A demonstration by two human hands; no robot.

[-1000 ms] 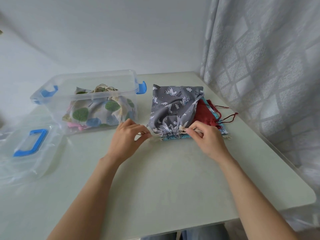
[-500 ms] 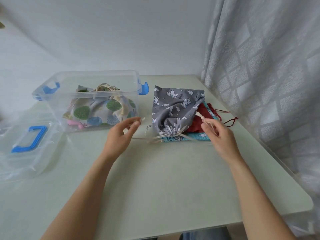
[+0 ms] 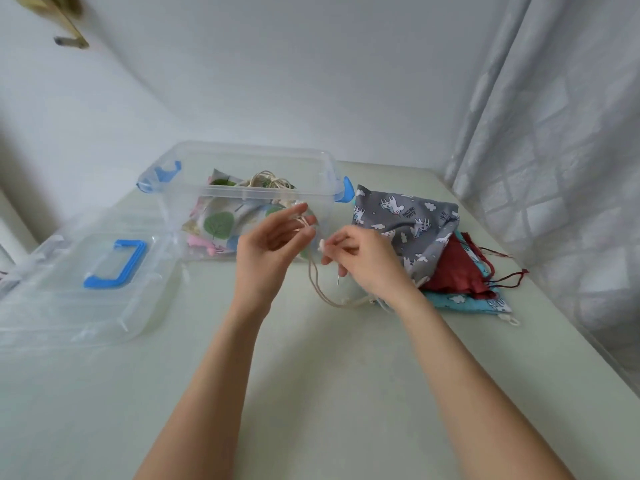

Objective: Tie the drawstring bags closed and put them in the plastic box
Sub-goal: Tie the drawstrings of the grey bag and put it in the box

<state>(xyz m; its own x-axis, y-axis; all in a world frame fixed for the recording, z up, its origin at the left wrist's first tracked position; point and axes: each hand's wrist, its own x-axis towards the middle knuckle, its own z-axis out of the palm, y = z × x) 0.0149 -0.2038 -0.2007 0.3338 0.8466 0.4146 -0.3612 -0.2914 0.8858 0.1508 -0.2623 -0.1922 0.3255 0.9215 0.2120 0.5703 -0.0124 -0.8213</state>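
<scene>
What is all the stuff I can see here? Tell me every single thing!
plastic box: 1, clear with blue clips, back left of table
leaf-print bag: 1, pale with green leaves, inside the box, cords bundled on top
box lid: 1, clear with blue handle, left of the box
grey bag: 1, grey with white animals, top of pile on the right
red bag: 1, dark red, under the grey bag
blue bag: 1, turquoise, bottom of pile
drawstring: cream cords, running from grey bag to both hands
table: 1, pale green
curtain: 1, grey-white, right
left hand: pinches the cord
right hand: pinches a cord end
</scene>
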